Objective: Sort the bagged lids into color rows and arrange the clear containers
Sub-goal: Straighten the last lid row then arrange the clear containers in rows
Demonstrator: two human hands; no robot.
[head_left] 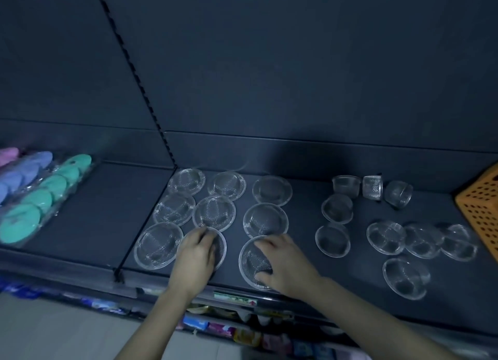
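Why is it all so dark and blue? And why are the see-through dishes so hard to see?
Head view: dim, bluish light over the shelf; head view: the clear dishes show mostly as faint glints on rims and mesh; head view: the green lids at the left edge look blurred and stretched; head view: the left hand and right hand stand out paler.
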